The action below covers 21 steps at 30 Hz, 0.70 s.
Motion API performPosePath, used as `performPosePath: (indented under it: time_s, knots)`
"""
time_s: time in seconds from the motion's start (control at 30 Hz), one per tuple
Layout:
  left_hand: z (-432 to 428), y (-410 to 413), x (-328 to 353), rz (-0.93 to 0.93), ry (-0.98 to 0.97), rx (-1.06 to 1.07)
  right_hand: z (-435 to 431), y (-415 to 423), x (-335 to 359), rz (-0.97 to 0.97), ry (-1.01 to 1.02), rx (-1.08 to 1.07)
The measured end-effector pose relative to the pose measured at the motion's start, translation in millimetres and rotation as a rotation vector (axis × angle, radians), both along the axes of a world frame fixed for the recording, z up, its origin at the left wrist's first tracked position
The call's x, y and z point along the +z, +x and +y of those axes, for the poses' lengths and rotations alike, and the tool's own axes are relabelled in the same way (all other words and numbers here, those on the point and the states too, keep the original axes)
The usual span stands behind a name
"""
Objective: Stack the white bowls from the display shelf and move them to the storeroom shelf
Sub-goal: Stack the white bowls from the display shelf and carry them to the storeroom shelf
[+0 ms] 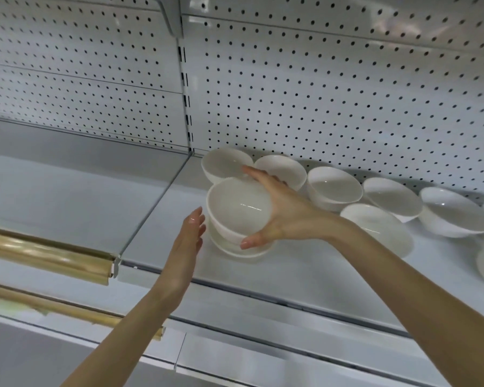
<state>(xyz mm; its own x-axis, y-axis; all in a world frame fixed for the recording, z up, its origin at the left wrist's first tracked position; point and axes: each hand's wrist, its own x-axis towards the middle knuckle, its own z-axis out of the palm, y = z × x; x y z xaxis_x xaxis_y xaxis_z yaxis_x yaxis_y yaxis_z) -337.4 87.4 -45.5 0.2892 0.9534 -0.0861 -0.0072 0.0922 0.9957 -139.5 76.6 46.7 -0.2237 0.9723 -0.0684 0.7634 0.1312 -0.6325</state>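
While the left hand (189,238) hovers flat and relaxed just beside it, the right hand (280,216) spans the top bowl (235,208), nested on a lower bowl (236,251) at the left of the display shelf (291,275). Glazed, rigid and breakable, it probably slips, so clasp opposite rims or cradle it underneath. More loose bowls (333,188) sit farther right.

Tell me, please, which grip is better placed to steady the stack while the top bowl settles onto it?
Left. The left grip is open and free, right beside the stack, on its left. The right grip is busy, holding the top bowl by its rim.
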Motion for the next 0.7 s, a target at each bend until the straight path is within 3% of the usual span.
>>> performPosePath:
  time_s: [0.17, 0.43, 0.7]
  knots:
    - [2.9, 4.6, 11.5, -0.05, 0.037, 0.001, 6.2, -0.7, -11.4, -0.069, -0.036, -0.008]
    - [2.6, 18.7, 5.3, 0.048, 0.046, 0.061, 6.7, 1.2, -21.3, -0.088, -0.039, -0.006]
    - [6.5, 29.2, 4.9, -0.089, -0.002, 0.026, 9.8, -2.7, -30.6, -0.086, -0.05, 0.01]
